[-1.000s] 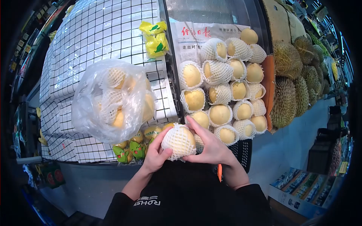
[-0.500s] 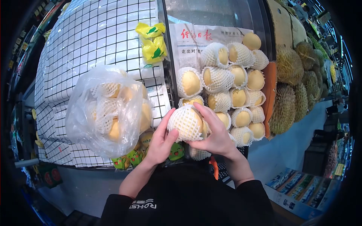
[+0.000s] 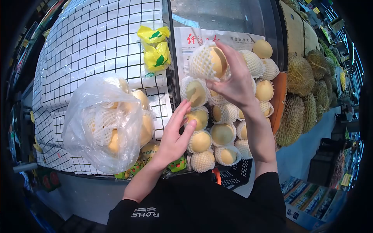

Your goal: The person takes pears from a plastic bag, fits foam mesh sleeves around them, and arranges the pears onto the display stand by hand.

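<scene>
My right hand [image 3: 237,77] is closed round a yellow melon [image 3: 210,62] in white foam netting, held above the upper left of the melon rows, over the newspaper [image 3: 190,37]. My left hand [image 3: 176,136] has its fingers apart and holds nothing. It is beside the left column of netted melons, nearest to a yellow melon [image 3: 199,118]. Several more netted melons [image 3: 222,134] lie in rows under and around my hands.
A clear plastic bag [image 3: 105,124] of netted melons sits on the checkered cloth [image 3: 97,46]. Yellow packaged fruit [image 3: 156,56] lies behind it. Durians [image 3: 291,116] are piled at the right, beyond an orange board [image 3: 280,103]. A black basket [image 3: 237,173] is below the melons.
The melon was between both hands; my right hand has carried it up and away over the newspaper. My left hand has let go of it, its fingers now spread beside the melons.
</scene>
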A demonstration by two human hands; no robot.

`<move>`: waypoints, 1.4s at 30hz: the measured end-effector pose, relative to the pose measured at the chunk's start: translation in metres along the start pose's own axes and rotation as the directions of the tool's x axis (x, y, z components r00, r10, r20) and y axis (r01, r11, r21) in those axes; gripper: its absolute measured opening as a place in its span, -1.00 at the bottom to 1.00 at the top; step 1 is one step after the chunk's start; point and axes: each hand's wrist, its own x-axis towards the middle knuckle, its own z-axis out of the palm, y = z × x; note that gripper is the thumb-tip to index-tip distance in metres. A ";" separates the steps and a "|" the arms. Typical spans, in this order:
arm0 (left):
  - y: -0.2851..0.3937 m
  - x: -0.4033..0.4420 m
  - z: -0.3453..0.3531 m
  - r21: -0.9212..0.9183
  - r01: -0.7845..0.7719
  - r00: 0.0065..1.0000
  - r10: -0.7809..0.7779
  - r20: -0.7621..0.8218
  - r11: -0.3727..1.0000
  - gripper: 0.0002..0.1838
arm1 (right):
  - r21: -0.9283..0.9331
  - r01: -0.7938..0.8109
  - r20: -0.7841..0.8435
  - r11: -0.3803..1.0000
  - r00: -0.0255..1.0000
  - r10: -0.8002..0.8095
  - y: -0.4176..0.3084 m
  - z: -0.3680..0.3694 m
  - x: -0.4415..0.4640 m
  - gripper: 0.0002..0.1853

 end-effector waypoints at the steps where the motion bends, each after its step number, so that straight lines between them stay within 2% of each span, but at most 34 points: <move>1: -0.002 -0.002 0.000 0.055 -0.017 1.000 0.016 0.015 0.998 -0.46 | -0.065 0.046 -0.010 0.997 0.999 -0.047 0.007 0.008 0.008 -0.12; 2: 0.000 -0.005 -0.001 0.078 0.009 1.000 -0.011 0.021 0.997 -0.49 | -0.129 0.090 -0.016 0.988 0.996 -0.093 0.012 0.016 0.014 -0.13; 8: -0.004 -0.017 -0.010 0.145 0.034 0.996 -0.045 0.077 0.989 -0.52 | -0.193 0.078 0.116 0.978 0.992 -0.056 0.030 0.050 0.021 -0.13; 12: -0.004 -0.021 -0.009 0.201 0.000 0.996 -0.019 0.092 0.980 -0.53 | -0.209 0.120 0.115 0.970 0.989 -0.097 0.036 0.061 0.016 -0.13; 15: -0.004 -0.024 -0.007 0.230 0.008 0.993 -0.035 0.114 0.973 -0.52 | -0.159 0.136 0.173 0.978 0.979 -0.108 0.035 0.061 0.016 -0.14; 18: -0.003 -0.027 -0.005 0.269 -0.024 0.990 -0.014 0.141 0.963 -0.52 | -0.146 0.090 0.235 0.985 0.970 -0.053 0.032 0.057 0.017 -0.11; 21: 0.001 -0.030 -0.005 0.208 0.047 0.987 -0.078 0.144 0.977 -0.50 | -0.136 0.078 0.295 0.988 0.955 -0.035 0.032 0.052 0.018 -0.09; 23: -0.003 -0.032 -0.006 0.210 0.036 0.985 -0.070 0.155 0.977 -0.51 | -0.034 0.019 0.356 0.999 0.935 -0.005 0.031 0.046 0.022 -0.06; 27: -0.007 -0.037 -0.009 0.272 -0.021 0.988 -0.022 0.155 0.962 -0.55 | -0.035 0.061 0.389 0.998 0.920 -0.042 0.037 0.048 0.023 0.00; 29: -0.007 -0.039 -0.010 0.193 0.014 0.990 -0.041 0.135 0.981 -0.54 | -0.074 0.031 0.435 0.997 0.900 0.005 0.036 0.052 0.023 0.06; 32: -0.008 -0.047 -0.015 0.222 -0.014 0.991 -0.016 0.130 0.975 -0.54 | -0.147 0.063 0.409 0.987 0.912 0.003 0.027 0.049 0.024 0.10; 36: -0.001 -0.063 -0.024 0.201 -0.039 0.996 0.022 0.090 0.979 -0.54 | -0.120 0.074 0.371 0.990 0.928 -0.025 0.016 0.045 0.018 0.08; 38: 0.005 -0.073 -0.031 0.230 -0.108 0.985 0.073 0.155 0.967 -0.57 | -0.106 0.089 0.238 0.990 0.969 -0.062 0.004 0.043 0.012 -0.08; 39: 0.008 -0.080 -0.035 0.235 -0.107 0.990 0.082 0.114 0.966 -0.57 | -0.083 0.124 0.250 0.989 0.963 -0.099 -0.006 0.044 0.008 -0.08; 42: 0.013 -0.096 -0.045 0.215 -0.095 0.985 0.060 0.164 0.972 -0.57 | 0.173 -0.030 0.116 0.984 0.993 0.010 -0.046 0.040 -0.020 -0.48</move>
